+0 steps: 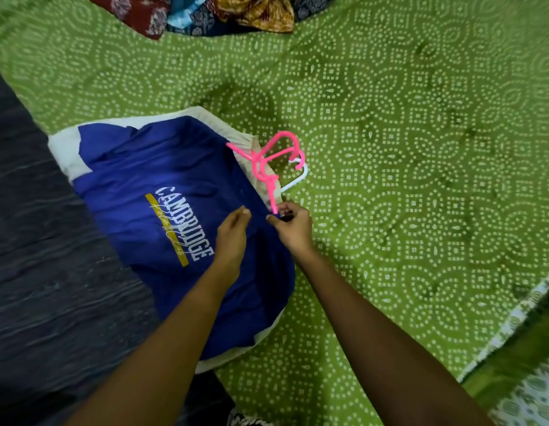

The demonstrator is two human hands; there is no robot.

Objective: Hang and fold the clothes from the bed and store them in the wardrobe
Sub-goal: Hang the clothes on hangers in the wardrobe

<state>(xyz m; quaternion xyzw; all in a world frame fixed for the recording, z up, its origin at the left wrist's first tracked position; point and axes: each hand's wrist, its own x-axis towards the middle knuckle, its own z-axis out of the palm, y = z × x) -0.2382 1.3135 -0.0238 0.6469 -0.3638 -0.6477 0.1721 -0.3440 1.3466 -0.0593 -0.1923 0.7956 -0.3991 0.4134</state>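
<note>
Two bare hands are working over a blue T-shirt (150, 186) in the head view. The shirt, printed with the word CAMBRIDGE, is lying flat near the left edge of the bed, whose green sheet (405, 149) is carrying a pattern of white dots. It is lying on top of a cream garment (64, 146), which is showing around its far, left and near borders.

The left hand (233, 235) is resting on the blue cloth just right of the lettering, its fingers (244, 212) lying nearly straight and close together, gripping nothing. The right hand (293, 227) is sitting just beside it at the shirt's right edge, its thumb and forefinger curled and pinching at the spot where the lower end of a pink hanger (258, 159) is meeting the blue cloth. Whether they are nipping the cloth alone or the hanger's tip as well, I cannot tell.

The pink hanger is lying tangled with at least one more pink one on the sheet beyond the right hand, touching the cream garment. A white hanger (304, 173) is peeking out beneath them.

A heap of patterned clothes (230, 13) is lying well apart at the far edge of the bed. Dark flooring (27, 241) is showing at the left.
</note>
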